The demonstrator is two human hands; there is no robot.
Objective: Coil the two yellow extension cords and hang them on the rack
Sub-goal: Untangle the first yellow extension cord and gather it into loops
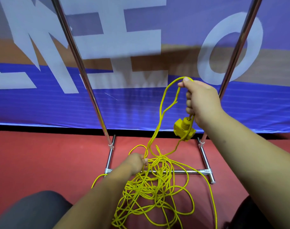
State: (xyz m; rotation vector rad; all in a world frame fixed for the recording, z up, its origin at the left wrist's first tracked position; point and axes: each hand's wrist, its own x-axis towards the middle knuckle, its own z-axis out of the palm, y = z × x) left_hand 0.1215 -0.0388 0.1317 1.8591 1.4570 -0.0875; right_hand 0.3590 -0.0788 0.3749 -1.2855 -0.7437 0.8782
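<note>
We are coiling the first cord [157, 187]: our right hand [201, 100] grips a loop [167, 87], and our left hand [136, 162], below it, grips the strand [150, 140] we should lift next.

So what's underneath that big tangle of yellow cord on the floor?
Red floor shows through the yellow cord loops, and the rack's bottom bar runs beneath the pile's far edge. Anything buried deeper, like a plug, is hidden.

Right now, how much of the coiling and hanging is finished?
Done: hardly anything; the yellow cord lies tangled on the floor by the rack. In hand: the right hand holds a first loop above the socket end, the left hand pinches the cord lower down. Left: coiling nearly everything, then hanging.
</note>
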